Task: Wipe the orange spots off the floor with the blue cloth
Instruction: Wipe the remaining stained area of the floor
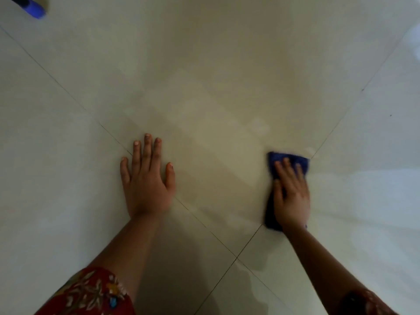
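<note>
**Under your right hand: a wiping stroke in progress**

Nearest you, a patterned sleeve (91,294) is edging into view. Your left hand (146,180) is bracing flat on the floor (216,87), fingers straight and spread. Your right hand (292,196) is pressing the blue cloth (291,155) down, fingers extended over it. No orange spots are showing, so you are probably finishing; next, be sweeping beyond the fingertips to check. Far past your left hand, a blurred blue object (34,7) is lying.
</note>
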Demonstrator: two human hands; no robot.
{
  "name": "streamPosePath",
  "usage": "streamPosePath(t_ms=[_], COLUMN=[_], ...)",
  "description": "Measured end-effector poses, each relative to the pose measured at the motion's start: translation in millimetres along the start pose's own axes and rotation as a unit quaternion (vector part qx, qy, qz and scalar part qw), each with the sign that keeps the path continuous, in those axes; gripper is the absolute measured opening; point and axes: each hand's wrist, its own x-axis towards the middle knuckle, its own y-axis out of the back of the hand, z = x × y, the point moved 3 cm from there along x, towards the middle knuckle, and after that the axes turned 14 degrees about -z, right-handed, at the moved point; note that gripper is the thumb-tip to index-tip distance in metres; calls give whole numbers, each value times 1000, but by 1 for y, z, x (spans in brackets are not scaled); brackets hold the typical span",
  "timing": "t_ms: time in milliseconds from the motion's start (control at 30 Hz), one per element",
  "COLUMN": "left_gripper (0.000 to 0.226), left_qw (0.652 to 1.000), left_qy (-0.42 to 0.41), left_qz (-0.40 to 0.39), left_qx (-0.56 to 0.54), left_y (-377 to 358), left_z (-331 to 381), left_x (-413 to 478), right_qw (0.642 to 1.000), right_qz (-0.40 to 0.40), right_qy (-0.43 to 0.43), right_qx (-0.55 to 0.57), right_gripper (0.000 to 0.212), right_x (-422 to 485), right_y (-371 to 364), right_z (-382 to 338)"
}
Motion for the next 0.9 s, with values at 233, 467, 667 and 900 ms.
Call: streamPosePath(t_ms=[233, 467, 667, 900], left_gripper=[61, 60, 61, 62], left_qw=[1000, 1000, 1000, 1000], left_qy=[4, 0, 7, 8], left_qz=[7, 7, 5, -7], left_qx=[2, -10, -5, -5], left_y=[3, 5, 5, 6], left_z=[2, 3, 2, 0], left_x=[-1, -2, 0, 0], right_qw=[946, 998, 956, 996], right_qz=[18, -36, 12, -65], right_qy=[-317, -25, -289, 38], right_qx=[62, -46, 45, -52], right_gripper=[54, 52, 54, 53], right_x=[162, 116, 198, 250], right_y=[38, 5, 38, 4], right_z=[4, -54, -31, -169])
